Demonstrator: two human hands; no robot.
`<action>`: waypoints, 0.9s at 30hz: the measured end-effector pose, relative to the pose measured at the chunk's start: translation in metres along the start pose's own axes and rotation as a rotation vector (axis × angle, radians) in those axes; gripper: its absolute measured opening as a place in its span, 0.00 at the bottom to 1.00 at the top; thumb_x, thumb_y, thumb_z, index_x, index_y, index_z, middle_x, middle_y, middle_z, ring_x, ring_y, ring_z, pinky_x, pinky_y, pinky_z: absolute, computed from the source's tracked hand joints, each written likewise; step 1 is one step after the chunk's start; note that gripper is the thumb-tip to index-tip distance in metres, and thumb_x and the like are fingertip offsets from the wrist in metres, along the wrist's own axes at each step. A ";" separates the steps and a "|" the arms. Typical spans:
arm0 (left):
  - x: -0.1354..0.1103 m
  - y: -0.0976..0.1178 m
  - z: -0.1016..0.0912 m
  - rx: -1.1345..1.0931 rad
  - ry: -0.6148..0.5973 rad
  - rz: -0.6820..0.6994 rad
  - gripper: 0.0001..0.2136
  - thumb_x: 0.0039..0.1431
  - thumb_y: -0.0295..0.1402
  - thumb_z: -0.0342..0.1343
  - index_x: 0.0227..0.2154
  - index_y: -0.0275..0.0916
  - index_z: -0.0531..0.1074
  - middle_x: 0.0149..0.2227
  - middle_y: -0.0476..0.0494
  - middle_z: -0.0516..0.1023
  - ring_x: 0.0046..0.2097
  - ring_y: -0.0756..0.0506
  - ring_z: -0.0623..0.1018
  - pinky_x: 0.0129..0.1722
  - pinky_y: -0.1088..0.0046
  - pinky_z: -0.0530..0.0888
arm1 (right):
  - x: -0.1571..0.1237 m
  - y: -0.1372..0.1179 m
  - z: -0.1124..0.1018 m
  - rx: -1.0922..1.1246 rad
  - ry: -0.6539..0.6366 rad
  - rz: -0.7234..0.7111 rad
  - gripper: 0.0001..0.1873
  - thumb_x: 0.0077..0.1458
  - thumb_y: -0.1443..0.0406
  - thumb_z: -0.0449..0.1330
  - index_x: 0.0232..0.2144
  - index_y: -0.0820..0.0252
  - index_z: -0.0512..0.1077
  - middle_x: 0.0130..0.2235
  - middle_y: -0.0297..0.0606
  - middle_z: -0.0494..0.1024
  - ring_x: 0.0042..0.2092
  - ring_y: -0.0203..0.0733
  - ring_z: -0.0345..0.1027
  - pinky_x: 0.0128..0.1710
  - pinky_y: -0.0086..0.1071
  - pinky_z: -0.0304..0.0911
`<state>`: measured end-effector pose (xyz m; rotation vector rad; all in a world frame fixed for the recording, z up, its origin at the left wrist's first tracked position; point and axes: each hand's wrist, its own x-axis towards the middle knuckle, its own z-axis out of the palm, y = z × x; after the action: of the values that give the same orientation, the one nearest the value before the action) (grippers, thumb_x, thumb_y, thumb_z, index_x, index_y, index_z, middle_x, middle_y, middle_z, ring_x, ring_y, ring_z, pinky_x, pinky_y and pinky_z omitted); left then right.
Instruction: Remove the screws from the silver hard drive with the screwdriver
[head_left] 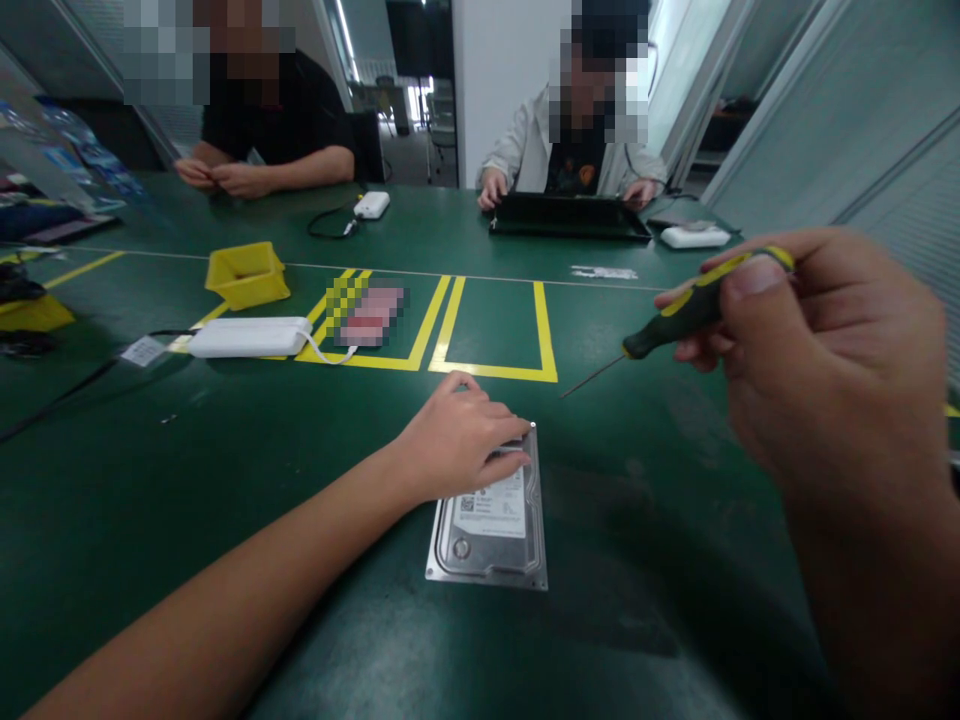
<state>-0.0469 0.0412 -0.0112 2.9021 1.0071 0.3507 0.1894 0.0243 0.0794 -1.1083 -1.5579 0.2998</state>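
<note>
On the green table in front of me lies a silver hard drive [491,545] with a white printed label, its face up. My left hand [469,440] rests over its far part, fingers bent around the far end and thumb toward the right edge. That hand hides the drive's upper left portion. Raised at the right, my right hand [817,350] is closed around the black and yellow handle of a screwdriver [679,305]. Its thin shaft points down and left, the tip in the air beyond the drive's far right corner, not touching it.
Beyond the drive are yellow tape outlines [491,373], a yellow bin [247,278] and a white power strip [250,337] with a cable. A blurred pinkish thing [371,317] lies inside one outline. Two people sit across the table; one holds a black tray [570,217].
</note>
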 end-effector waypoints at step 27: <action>0.001 -0.004 0.006 0.061 0.083 0.097 0.15 0.68 0.42 0.51 0.48 0.41 0.76 0.40 0.46 0.83 0.40 0.45 0.78 0.49 0.59 0.61 | 0.002 0.025 0.049 -0.192 -0.299 -0.062 0.06 0.62 0.61 0.58 0.37 0.59 0.68 0.24 0.30 0.68 0.24 0.34 0.62 0.26 0.32 0.53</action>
<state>-0.0467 0.0450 -0.0171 3.0222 0.9048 0.4568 0.1589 0.0568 0.0476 -1.2011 -1.9144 0.2878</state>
